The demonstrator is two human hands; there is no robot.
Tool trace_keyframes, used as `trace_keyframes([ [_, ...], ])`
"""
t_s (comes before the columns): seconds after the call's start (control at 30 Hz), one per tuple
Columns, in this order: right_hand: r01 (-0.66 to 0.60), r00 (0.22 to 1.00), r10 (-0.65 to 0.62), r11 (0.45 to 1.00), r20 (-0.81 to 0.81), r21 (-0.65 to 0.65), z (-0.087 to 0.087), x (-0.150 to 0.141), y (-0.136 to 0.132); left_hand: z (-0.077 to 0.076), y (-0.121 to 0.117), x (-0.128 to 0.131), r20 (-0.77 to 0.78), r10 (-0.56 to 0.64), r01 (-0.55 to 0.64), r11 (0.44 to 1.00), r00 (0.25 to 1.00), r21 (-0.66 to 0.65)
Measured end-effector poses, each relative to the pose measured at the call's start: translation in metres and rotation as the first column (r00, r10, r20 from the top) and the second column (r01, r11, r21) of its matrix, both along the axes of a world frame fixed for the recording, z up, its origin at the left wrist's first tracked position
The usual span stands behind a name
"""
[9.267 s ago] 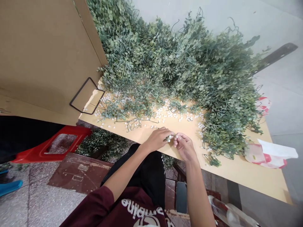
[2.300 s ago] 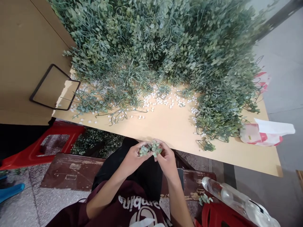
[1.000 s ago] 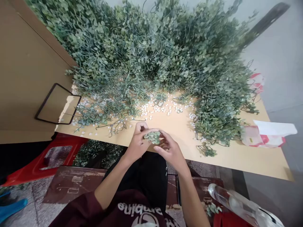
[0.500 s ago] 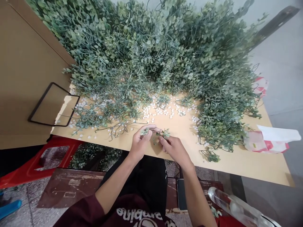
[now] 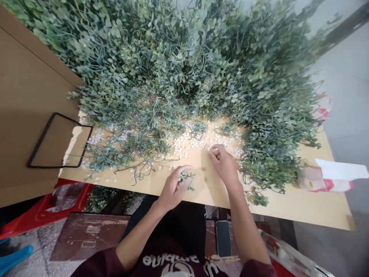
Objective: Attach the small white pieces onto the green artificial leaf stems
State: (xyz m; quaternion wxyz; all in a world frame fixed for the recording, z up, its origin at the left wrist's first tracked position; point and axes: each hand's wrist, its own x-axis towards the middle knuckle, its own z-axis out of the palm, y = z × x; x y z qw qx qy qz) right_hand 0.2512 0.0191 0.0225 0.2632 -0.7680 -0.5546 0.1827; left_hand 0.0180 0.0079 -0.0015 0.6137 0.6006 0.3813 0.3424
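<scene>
My left hand (image 5: 172, 187) rests near the table's front edge, its fingers closed on a small green leafy sprig (image 5: 186, 179). My right hand (image 5: 224, 163) reaches further out, its fingertips pinched among the small white beads (image 5: 192, 141) scattered over the tan table (image 5: 288, 206). What the pinch holds is too small to make out. A big heap of green artificial foliage (image 5: 184, 69) covers the far half of the table.
A cardboard box wall (image 5: 25, 100) with a black-outlined handle hole (image 5: 59, 140) stands at the left. A red and white plastic bag (image 5: 331, 175) lies at the right. Below the table are a red stool (image 5: 43, 209), a phone (image 5: 223, 238) and more foliage on the floor.
My hands were together at the sprig half a second ago. They have parted: the right hand has gone forward to the white beads, and the left stays back with the sprig.
</scene>
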Motion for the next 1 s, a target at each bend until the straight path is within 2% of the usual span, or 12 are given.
trace_keyframes([
  [0.07,-0.005,1.0,0.004,0.999,-0.002,-0.035,0.001,-0.003,0.003,0.005,0.0,-0.003,-0.085,-0.102,0.114,0.983,0.991,0.146],
  [0.13,-0.009,0.999,0.006,0.998,-0.044,-0.065,0.003,-0.004,0.006,0.01,0.001,-0.003,-0.161,-0.147,0.184,0.952,0.976,0.244],
  [0.27,-0.019,0.988,0.009,0.998,-0.157,-0.064,0.004,-0.002,0.01,0.016,0.002,0.001,-0.273,-0.128,0.204,0.94,0.953,0.272],
  [0.37,0.005,0.962,-0.014,0.999,-0.272,-0.032,0.001,-0.002,0.004,0.011,0.003,0.003,-0.277,-0.12,0.197,0.942,0.953,0.271],
  [0.43,0.031,0.892,-0.027,1.0,-0.452,0.002,-0.002,-0.007,-0.006,0.005,0.003,0.004,-0.246,-0.11,0.178,0.945,0.963,0.274],
  [0.53,0.046,0.699,-0.009,0.998,-0.715,0.033,-0.01,-0.025,-0.029,0.001,0.004,0.003,-0.188,-0.11,0.158,0.951,0.976,0.264],
  [0.7,0.072,0.455,0.029,0.995,-0.89,0.07,-0.024,-0.062,-0.062,0.008,0.004,-0.002,-0.121,-0.171,0.195,0.953,0.978,0.233],
  [0.8,0.106,0.398,0.048,0.99,-0.916,0.097,-0.03,-0.073,-0.068,0.012,0.004,-0.003,-0.057,-0.225,0.232,0.953,0.973,0.196],
  [1.0,0.096,0.382,0.112,0.983,-0.917,0.16,-0.031,-0.075,-0.068,0.012,0.004,-0.005,-0.06,-0.24,0.247,0.95,0.969,0.189],
])
